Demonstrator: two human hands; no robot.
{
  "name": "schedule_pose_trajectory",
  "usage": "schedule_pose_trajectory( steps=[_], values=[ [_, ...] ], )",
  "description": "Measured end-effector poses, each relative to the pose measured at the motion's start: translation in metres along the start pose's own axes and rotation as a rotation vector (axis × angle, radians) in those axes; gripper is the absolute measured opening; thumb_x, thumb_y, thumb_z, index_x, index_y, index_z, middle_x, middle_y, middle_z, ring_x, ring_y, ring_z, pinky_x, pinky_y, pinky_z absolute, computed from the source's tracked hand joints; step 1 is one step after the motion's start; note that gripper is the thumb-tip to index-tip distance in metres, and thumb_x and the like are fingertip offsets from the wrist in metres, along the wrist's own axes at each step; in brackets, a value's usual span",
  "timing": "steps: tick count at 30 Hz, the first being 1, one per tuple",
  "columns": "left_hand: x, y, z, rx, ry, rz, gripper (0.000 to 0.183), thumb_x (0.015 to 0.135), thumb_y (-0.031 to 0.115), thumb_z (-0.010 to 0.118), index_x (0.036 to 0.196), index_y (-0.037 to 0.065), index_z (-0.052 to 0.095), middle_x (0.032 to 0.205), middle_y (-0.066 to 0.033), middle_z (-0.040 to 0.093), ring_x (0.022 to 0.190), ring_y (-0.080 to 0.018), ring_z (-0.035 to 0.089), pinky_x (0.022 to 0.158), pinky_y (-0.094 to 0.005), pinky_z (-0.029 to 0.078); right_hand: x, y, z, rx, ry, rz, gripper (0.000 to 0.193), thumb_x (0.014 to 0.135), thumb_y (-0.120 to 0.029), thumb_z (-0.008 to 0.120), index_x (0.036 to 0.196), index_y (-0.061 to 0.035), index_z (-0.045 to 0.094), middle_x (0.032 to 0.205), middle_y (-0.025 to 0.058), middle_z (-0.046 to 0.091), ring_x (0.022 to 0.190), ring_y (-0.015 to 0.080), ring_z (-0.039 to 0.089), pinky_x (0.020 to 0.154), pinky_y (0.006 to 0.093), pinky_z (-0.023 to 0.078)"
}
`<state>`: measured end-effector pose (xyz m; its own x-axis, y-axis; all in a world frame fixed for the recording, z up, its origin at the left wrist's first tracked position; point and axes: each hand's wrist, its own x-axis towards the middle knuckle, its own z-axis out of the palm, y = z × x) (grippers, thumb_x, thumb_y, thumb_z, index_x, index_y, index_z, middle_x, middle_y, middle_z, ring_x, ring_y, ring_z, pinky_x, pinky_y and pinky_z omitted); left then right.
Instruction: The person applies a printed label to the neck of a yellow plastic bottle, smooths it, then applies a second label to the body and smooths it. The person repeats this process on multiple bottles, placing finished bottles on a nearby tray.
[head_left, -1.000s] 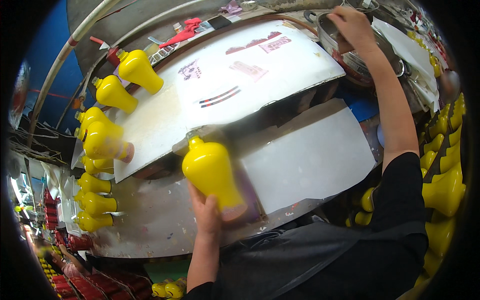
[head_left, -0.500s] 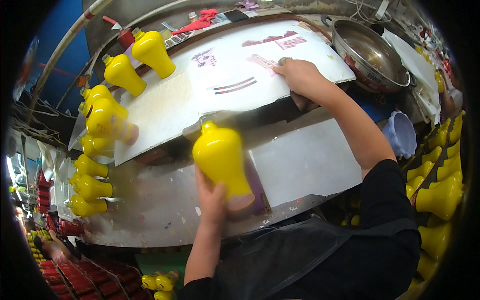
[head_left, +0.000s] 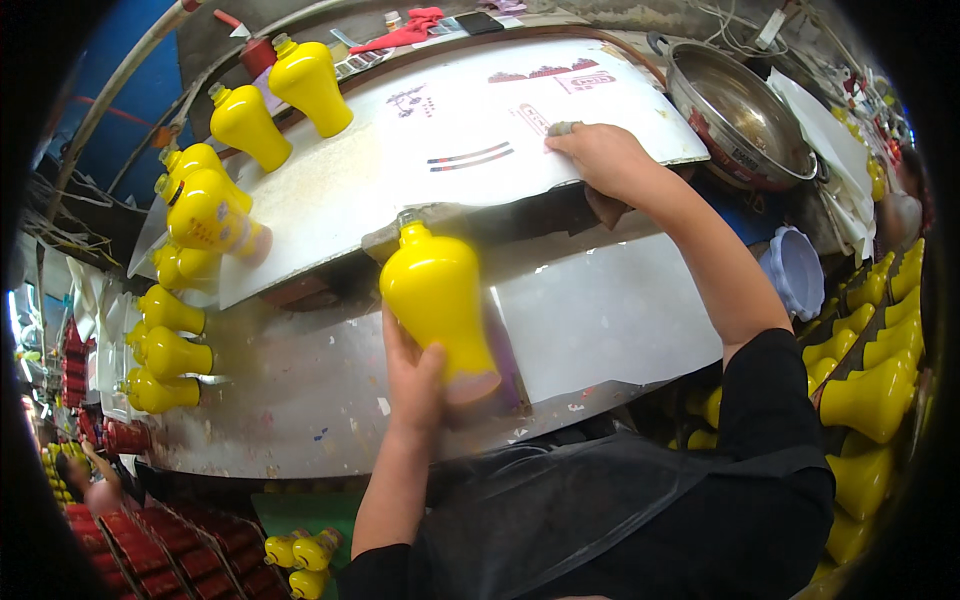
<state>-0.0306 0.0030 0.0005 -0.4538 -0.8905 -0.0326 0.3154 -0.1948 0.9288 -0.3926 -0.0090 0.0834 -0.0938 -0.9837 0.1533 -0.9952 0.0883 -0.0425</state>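
Observation:
My left hand (head_left: 412, 385) is wrapped round a glossy yellow vase-shaped bottle (head_left: 435, 290) with a clear neck, its pinkish base toward me and its neck tilted slightly left. Farther off, my right hand (head_left: 605, 158) is over the white board (head_left: 370, 185), thumb and finger pinched at the lower end of a pale pink decal (head_left: 533, 119). A greyish cover or pad shows at a fingertip. Around it lie a dark red patterned strip (head_left: 543, 72), a red-framed decal (head_left: 587, 83), a purple flower decal (head_left: 409, 102) and two thin dark bands (head_left: 470, 157).
Several yellow bottles line the left side, one with a printed pattern (head_left: 210, 212). A wide metal pan (head_left: 742, 110) stands back right, a lavender basin (head_left: 795, 272) below it. Racked yellow bottles (head_left: 875, 390) fill the right. A red cloth (head_left: 405, 30) lies behind the board.
The pink decal, blurred before, now looks sharper and sits a little farther up, with my right fingertips at its lower end. My left hand still holds the bottle; the whole view has shifted slightly.

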Motion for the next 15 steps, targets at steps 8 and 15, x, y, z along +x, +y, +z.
schedule_pose_trajectory(
  steps=[8, 15],
  values=[
    [-0.001, -0.001, -0.002, 0.007, 0.017, -0.017, 0.087, 0.089, 0.002, 0.056, 0.166, 0.006, 0.015, 0.157, -0.0156, 0.041, 0.144, -0.0298, 0.043, 0.120, -0.0426, 0.035, -0.005, -0.008, -0.002, -0.085, -0.105, 0.229, 0.033, 0.102, -0.011, 0.048, 0.126, -0.0097, 0.070, 0.109, 0.0190, 0.070, 0.101, 0.0358, 0.069, 0.088, 0.0442, 0.054],
    [-0.001, -0.001, -0.002, 0.010, -0.004, -0.013, 0.087, 0.089, 0.006, 0.058, 0.165, 0.006, 0.016, 0.158, -0.0152, 0.041, 0.145, -0.0299, 0.043, 0.121, -0.0430, 0.034, -0.058, -0.012, 0.003, -0.096, 0.052, 0.157, 0.035, 0.094, -0.007, 0.059, 0.128, -0.0079, 0.067, 0.110, 0.0180, 0.069, 0.099, 0.0345, 0.070, 0.085, 0.0450, 0.056]
  ],
)
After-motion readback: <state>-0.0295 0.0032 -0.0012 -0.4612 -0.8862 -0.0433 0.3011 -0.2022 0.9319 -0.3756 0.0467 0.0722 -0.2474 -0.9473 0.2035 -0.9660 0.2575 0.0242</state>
